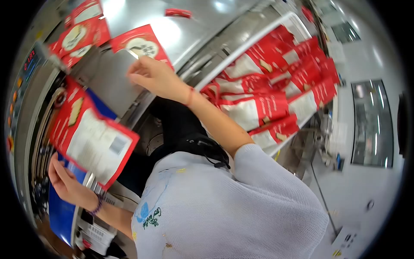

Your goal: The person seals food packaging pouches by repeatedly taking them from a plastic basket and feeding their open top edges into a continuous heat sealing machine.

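A large red and white pouch [92,140] with a barcode panel stands slanted, its left side against the machine with belts and rollers. Just below its lower edge is my left hand [69,183], open, fingers stretched toward the machine; whether they touch the pouch I cannot tell. My right hand [155,77], slightly blurred, is closed with curled fingers over the metal surface [120,84]. A small white strip shows by its fingertips; what they hold, if anything, is unclear. Beside that hand lies another red pouch [142,45] with a round pale label.
At right, a white bin [241,58] holds several red and white pouches [263,105]. More pouches [79,36] lie at the upper left, and a small red packet [178,13] rests on the steel table [198,32]. The machine's panel [26,69] has a lit red display.
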Tool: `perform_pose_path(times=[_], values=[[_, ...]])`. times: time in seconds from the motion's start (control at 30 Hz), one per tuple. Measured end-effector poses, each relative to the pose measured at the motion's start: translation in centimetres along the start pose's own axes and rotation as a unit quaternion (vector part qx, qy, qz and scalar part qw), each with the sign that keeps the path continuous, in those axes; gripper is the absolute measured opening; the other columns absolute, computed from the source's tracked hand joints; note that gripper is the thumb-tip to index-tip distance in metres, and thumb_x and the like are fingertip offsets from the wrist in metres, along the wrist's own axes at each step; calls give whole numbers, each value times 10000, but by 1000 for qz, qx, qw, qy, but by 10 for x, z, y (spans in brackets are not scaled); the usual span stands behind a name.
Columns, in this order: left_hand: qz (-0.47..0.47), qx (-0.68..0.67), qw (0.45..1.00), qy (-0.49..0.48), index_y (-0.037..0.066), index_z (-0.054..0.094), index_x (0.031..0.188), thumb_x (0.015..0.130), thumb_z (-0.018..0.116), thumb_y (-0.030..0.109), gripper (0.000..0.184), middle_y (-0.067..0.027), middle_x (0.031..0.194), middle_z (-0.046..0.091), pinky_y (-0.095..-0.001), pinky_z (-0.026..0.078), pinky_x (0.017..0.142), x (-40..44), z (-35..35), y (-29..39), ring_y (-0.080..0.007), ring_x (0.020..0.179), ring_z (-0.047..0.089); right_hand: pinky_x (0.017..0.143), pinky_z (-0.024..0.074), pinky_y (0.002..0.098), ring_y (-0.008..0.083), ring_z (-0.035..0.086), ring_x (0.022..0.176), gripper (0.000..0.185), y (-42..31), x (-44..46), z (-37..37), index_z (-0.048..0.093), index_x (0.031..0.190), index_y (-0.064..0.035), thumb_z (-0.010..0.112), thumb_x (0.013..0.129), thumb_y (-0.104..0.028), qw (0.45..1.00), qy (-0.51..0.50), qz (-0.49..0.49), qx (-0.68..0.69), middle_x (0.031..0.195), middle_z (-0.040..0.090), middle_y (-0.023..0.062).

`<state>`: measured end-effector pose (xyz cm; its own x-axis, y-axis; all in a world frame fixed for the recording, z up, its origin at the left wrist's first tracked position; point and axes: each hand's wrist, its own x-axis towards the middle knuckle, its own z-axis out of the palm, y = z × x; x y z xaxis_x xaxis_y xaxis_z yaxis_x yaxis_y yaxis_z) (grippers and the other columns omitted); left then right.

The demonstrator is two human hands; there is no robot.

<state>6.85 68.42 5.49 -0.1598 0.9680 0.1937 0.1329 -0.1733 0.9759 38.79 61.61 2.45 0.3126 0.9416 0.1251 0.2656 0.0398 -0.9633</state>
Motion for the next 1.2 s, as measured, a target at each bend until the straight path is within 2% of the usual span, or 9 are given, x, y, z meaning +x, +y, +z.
perform_pose_path(times=[0.17, 0.33, 0.57, 0.63, 0.83, 0.9, 1.03, 1.1, 1.2], values=[[22, 6, 968, -251, -4, 667, 1061, 980, 559, 75, 156, 26, 863, 533, -160, 304, 566, -16, 19, 0, -18, 628, 374, 846, 504, 409, 334, 623, 955, 279, 33, -102, -96, 637, 1051, -14, 701, 784, -62, 880, 228, -70, -410, 1064, 638, 162], [55, -10, 921, -386, 25, 693, 939, 922, 593, 6, 103, -17, 813, 558, -207, 346, 535, -48, 80, 31, -59, 618, 465, 864, 479, 459, 405, 570, 984, 408, 17, -228, -178, 558, 1032, 36, 768, 792, -220, 611, 390, 268, -634, 995, 592, 211], [104, -14, 880, -463, 27, 683, 1001, 826, 672, -24, 183, -40, 874, 587, -212, 425, 579, -65, 98, 35, -99, 681, 562, 735, 464, 377, 295, 575, 814, 140, -47, -185, -145, 602, 818, -38, 733, 795, -80, 765, 315, -15, -562, 778, 566, 93], [148, -28, 861, -486, 51, 651, 1133, 768, 738, 15, 377, -88, 1072, 586, -278, 497, 755, -64, 101, 34, -190, 903, 600, 625, 482, 335, 264, 611, 730, 112, -79, -160, -119, 635, 828, -49, 734, 784, -74, 809, 269, -4, -523, 758, 585, 73], [281, -63, 788, -545, 45, 526, 1332, 763, 786, 158, 636, -155, 1403, 468, -404, 390, 1077, -66, 113, 50, -352, 1261, 487, 529, 489, 260, 139, 642, 670, 173, -144, -97, -29, 672, 886, -116, 680, 714, -133, 813, -7, -364, -454, 846, 650, 5], [285, -127, 790, -528, 40, 654, 1122, 729, 742, 41, 402, -150, 1152, 654, -380, 485, 969, -66, 106, 36, -319, 1096, 621, 535, 485, 236, 116, 657, 707, 161, -154, -85, -6, 672, 893, -103, 686, 739, -150, 778, -51, -445, -441, 867, 658, -8], [242, -49, 916, -317, 19, 701, 958, 694, 691, -89, 285, -106, 906, 718, -301, 554, 713, -49, 62, 26, -247, 810, 711, 681, 540, 293, 218, 673, 817, 375, -146, -58, 9, 670, 1048, -69, 836, 715, -111, 831, 70, -454, -313, 953, 686, 65], [-37, -88, 971, -220, -2, 710, 922, 766, 726, -54, 164, -67, 859, 721, -266, 532, 690, -50, 40, 13, -136, 767, 682, 975, 486, 388, 277, 599, 1157, 662, -124, -56, 2, 530, 1289, -41, 845, 708, -82, 866, 143, -352, -326, 1227, 614, 138], [-81, -140, 970, -181, -32, 713, 970, 830, 780, 66, 183, -54, 869, 723, -237, 511, 678, -43, 22, 1, -71, 747, 619, 1103, 383, 359, 241, 459, 1302, 1001, -75, -39, 16, 248, 1483, -21, 876, 714, -152, 997, -31, -60, -45, 1494, 382, 111]])
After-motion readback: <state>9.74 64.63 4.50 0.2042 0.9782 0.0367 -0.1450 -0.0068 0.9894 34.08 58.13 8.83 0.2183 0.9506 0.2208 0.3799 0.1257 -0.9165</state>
